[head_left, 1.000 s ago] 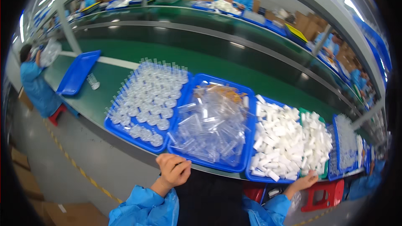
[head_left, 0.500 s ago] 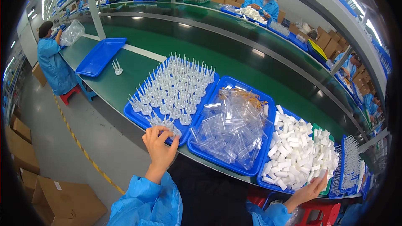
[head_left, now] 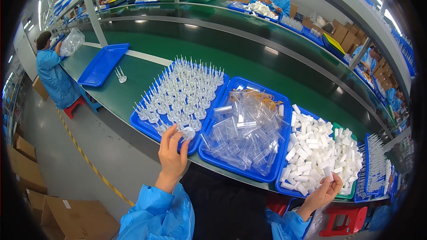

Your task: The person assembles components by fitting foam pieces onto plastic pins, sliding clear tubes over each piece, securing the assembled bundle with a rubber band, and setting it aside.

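My left hand (head_left: 174, 155) is closed by thumb and fingers on a translucent round pronged base (head_left: 188, 133), at the near corner of a blue tray (head_left: 141, 123). Many similar pieces with upright thin prongs (head_left: 180, 89) stand in that tray. My right hand (head_left: 321, 193) pinches a small white block (head_left: 328, 172) over the near edge of a heap of white blocks (head_left: 307, 146). The heap fills a blue tray (head_left: 284, 189) and a green one (head_left: 356, 142). Between my hands, a blue tray (head_left: 205, 151) holds clear plastic tubes (head_left: 244, 129).
Tan rubber bands (head_left: 266, 100) lie at the back of the tube tray. A blue tray (head_left: 92, 78) and one pronged piece (head_left: 120, 75) are on the green belt (head_left: 147, 40) to the left. Co-workers in blue sit at far left and across. Cardboard boxes (head_left: 75, 218) and a red stool (head_left: 342, 220) stand below.
My left hand has drawn a pronged base slightly right and tipped it. My right hand has moved up and left, now with a white block plainly in its fingers. The view has shifted slightly.
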A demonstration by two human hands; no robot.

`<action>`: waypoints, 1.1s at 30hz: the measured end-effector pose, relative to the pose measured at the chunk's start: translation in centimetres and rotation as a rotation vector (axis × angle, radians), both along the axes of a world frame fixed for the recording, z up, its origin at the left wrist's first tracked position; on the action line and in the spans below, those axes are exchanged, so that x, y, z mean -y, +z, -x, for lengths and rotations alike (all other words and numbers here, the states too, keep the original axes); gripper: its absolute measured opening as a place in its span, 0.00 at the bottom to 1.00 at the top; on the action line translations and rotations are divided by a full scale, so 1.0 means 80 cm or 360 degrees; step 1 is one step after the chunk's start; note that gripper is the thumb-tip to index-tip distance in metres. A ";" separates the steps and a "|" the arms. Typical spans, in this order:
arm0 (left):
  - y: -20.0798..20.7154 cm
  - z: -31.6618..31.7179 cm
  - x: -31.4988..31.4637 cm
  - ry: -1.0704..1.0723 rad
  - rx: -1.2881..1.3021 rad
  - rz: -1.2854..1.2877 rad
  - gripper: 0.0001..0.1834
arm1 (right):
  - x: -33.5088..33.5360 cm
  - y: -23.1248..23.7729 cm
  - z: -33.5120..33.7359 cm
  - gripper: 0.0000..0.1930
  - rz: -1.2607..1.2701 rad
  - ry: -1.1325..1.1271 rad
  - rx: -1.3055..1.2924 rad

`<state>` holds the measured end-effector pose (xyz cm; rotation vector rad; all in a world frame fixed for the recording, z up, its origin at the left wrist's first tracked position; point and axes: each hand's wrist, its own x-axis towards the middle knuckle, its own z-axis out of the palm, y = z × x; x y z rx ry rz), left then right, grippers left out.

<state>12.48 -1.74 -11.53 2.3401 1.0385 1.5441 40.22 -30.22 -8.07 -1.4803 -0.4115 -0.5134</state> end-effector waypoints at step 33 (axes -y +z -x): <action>0.130 0.189 -0.030 -0.0251 0.0724 -0.1612 0.23 | -0.032 0.102 0.027 0.09 0.0224 0.0536 0.0712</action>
